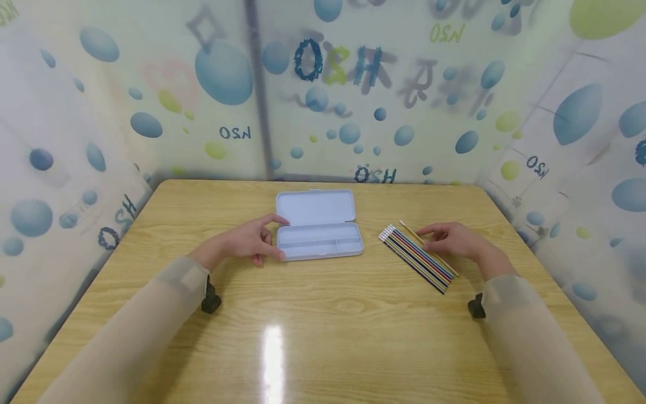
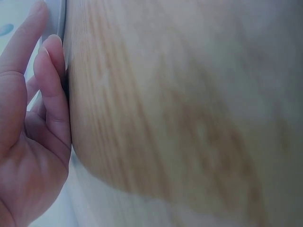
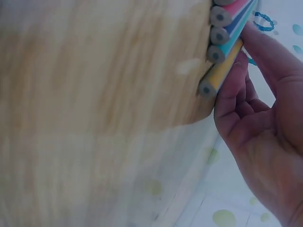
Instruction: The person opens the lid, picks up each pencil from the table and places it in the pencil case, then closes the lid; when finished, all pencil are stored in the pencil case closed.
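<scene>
On the wooden table [image 1: 323,306], the left hand [image 1: 249,238] grips the left end of an open, pale pencil case [image 1: 317,207], while to the case's right the right hand [image 1: 454,240] pinches a yellow pencil [image 3: 220,73] beside a slanting row of pencils [image 1: 416,258].

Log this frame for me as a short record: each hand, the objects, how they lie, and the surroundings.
Left hand: touches the left end of the pencil case
Right hand: pinches a yellow pencil
Case: pale, open, lid folded back away from the person; dividers inside the base
Other pencils: side by side, just left of the yellow one, slanting from far left to near right
Layout: pencils lie right of the case, apart from it
Surface: wood-grain table
Background: wall with blue and green spots
</scene>
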A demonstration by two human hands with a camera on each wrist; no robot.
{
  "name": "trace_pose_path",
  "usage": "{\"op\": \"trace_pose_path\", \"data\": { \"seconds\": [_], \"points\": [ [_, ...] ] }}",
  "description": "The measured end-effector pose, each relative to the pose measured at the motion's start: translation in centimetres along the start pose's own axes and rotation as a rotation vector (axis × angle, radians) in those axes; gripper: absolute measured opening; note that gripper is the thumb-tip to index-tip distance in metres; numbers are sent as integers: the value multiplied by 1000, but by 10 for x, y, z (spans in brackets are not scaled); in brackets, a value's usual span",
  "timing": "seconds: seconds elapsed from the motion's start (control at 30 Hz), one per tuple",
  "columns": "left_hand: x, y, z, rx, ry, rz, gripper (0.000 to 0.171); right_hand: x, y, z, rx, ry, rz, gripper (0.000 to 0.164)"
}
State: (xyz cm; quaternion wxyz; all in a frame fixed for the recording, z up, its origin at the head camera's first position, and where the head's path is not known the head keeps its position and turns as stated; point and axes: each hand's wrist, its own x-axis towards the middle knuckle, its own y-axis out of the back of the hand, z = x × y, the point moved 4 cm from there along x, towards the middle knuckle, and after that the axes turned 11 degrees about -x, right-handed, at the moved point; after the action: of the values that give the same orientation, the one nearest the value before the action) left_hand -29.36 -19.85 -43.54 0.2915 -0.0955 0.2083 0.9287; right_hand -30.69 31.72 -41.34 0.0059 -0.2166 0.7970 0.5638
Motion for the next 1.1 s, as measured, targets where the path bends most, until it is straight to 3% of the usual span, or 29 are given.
{"op": "trace_pose_path", "data": {
  "seconds": [0.33,0.77,1.1],
  "points": [
    [-2,0,2,8,-2,4,89,-4,3,-5,-12,-26,8,47],
    [-1,1,1,7,-3,-7,93,-5,0,-5,14,0,23,46],
    [-2,1,1,8,-7,-7,92,-7,2,-5,58,6,132,43]
  ]
}}
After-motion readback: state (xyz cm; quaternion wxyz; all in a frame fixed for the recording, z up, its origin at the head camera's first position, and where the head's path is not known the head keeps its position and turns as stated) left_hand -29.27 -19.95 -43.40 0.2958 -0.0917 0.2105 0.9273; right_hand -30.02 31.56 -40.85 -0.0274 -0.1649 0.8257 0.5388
